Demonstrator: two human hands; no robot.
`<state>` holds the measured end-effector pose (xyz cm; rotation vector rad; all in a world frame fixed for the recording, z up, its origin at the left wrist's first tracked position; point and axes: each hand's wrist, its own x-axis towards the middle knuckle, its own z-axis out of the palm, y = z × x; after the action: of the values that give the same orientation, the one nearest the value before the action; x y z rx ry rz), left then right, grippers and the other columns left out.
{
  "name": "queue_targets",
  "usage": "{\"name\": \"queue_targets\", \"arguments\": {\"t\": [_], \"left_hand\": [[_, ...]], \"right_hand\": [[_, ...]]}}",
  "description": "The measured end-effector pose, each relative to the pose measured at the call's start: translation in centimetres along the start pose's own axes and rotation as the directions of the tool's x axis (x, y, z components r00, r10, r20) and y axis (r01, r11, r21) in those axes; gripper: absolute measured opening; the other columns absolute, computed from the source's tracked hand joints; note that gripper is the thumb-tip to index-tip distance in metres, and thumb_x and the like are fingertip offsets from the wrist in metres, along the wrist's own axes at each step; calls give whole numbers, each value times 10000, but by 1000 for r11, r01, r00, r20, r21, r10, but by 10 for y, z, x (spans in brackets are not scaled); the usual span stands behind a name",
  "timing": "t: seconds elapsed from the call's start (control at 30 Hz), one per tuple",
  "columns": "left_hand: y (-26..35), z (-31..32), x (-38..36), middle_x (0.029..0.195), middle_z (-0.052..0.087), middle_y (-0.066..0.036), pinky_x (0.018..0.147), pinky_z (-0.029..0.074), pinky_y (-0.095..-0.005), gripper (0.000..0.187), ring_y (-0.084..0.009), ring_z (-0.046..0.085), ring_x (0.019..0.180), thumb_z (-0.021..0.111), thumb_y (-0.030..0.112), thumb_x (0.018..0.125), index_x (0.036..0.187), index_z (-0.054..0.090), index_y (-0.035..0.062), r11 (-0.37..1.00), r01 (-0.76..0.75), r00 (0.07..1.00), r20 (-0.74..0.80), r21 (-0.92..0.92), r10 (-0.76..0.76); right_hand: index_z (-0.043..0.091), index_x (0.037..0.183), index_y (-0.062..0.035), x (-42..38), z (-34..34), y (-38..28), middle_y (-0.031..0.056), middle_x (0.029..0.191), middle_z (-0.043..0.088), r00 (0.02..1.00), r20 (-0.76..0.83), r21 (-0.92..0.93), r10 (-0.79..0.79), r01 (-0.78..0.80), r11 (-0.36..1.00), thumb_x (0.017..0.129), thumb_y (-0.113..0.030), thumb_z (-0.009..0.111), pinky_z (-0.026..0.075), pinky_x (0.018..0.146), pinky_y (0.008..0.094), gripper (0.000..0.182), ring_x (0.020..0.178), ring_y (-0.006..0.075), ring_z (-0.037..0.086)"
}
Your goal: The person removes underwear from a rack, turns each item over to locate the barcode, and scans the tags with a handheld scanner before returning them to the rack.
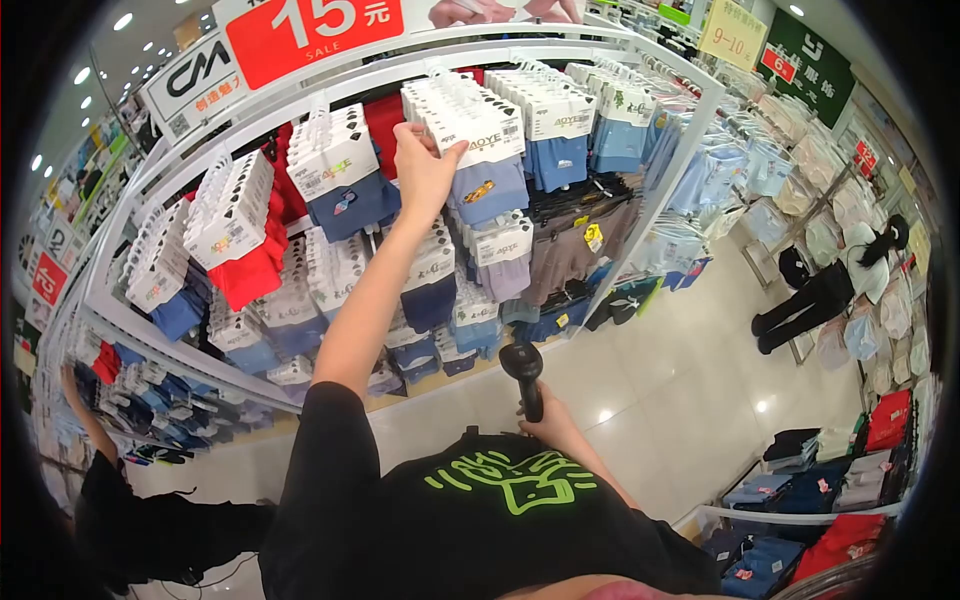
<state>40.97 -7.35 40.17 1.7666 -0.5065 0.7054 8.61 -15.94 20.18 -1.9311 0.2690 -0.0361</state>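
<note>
My left hand is raised to the rack, its thumb and fingers closed around the left edge of a white-carded pack of lavender-blue underwear. The pack hangs at the front of a row of similar cards, with a small orange print on its cloth. Low in front of my body, my right hand is wrapped around the handle of a black barcode scanner. Its head points up toward the rack, away from my shirt. Some of my right fingers are hidden behind the handle.
A white display rack carries several rows of carded underwear, including red packs. A red price sign tops it. One person stands at the right-hand racks; another person in black is at left. Folded clothes lie at lower right.
</note>
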Motion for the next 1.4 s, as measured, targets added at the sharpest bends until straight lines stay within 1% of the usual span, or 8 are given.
{"name": "queue_targets", "arguments": {"t": [0.27, 0.5, 0.77, 0.83, 1.03, 1.1, 1.23, 1.4], "left_hand": [[0, -14, 6, 694, 583, -105, 588, 460, -296, 424, -177, 571, 627, 758, 218, 649, 875, 486, -18, 999, 10, 989, 145, 53, -17], [4, -24, 9, 816, 647, -167, 612, 483, -278, 360, -179, 623, 649, 722, 165, 696, 866, 455, -7, 981, 10, 987, 159, -195, 21], [21, -35, 0, 864, 625, -148, 607, 476, -230, 343, -138, 611, 717, 684, 105, 762, 935, 407, 0, 840, 101, 985, 173, -533, -9], [37, -47, -13, 919, 601, -119, 692, 462, -226, 325, -124, 579, 833, 663, 62, 774, 969, 408, 15, 749, 153, 980, 197, -644, -31], [55, -79, -79, 946, 552, -99, 721, 478, -265, 265, -132, 551, 857, 552, 82, 855, 1025, 351, 55, 606, 352, 927, 355, -713, -121], [58, -85, -96, 1002, 516, -87, 723, 481, -292, 228, -138, 528, 916, 515, 101, 884, 1044, 352, 105, 311, 618, 784, 594, -722, -177], [51, -83, -126, 1053, 489, -83, 733, 490, -322, 218, -180, 530, 959, 459, 137, 917, 1096, 334, 150, 37, 772, 621, 741, -634, -256], [54, -90, -136, 1086, 479, -120, 737, 494, -340, 319, -211, 533, 972, 452, 135, 920, 1195, 299, 184, 19, 749, 612, 681, -662, -403]], "right_hand": [[478, 1073, 48, 5, -3, 6, 84, 829, 646, 963, 139, 22, 231, -236, 972, 747, -81, 634, 454, 550, 264, 383, 616, 103, 558], [483, 1004, 4, -3, 7, -5, 44, 684, 586, 967, 136, 289, 217, -248, 925, 850, -121, 525, 398, 536, 235, 203, 565, 98, 508], [450, 1081, -30, 1, 2, -15, 73, 893, 599, 979, -146, 591, 143, -29, 806, 809, -91, 582, 399, 704, 250, 309, 808, 122, 533], [471, 1001, -41, 6, -5, -21, 46, 886, 601, 963, -253, 673, 92, 107, 732, 769, -57, 630, 386, 633, 227, 282, 722, 85, 502], [521, 859, -22, 29, -64, -83, 36, 701, 546, 897, -420, 510, -138, 359, 782, 745, -54, 647, 405, 583, 244, 172, 612, 120, 531], [535, 808, -17, 36, -75, -120, 29, 688, 545, 889, -421, 515, -181, 399, 759, 742, -59, 653, 406, 572, 231, 141, 596, 108, 526], [539, 819, -18, 45, -71, -153, 7, 682, 539, 828, -487, 426, -278, 503, 752, 688, -33, 709, 408, 570, 210, 215, 603, 68, 515], [538, 907, -14, 45, -51, -168, 11, 842, 530, 842, -414, 142, -345, 434, 890, 631, -25, 754, 414, 637, 210, 351, 708, 58, 501]]}}
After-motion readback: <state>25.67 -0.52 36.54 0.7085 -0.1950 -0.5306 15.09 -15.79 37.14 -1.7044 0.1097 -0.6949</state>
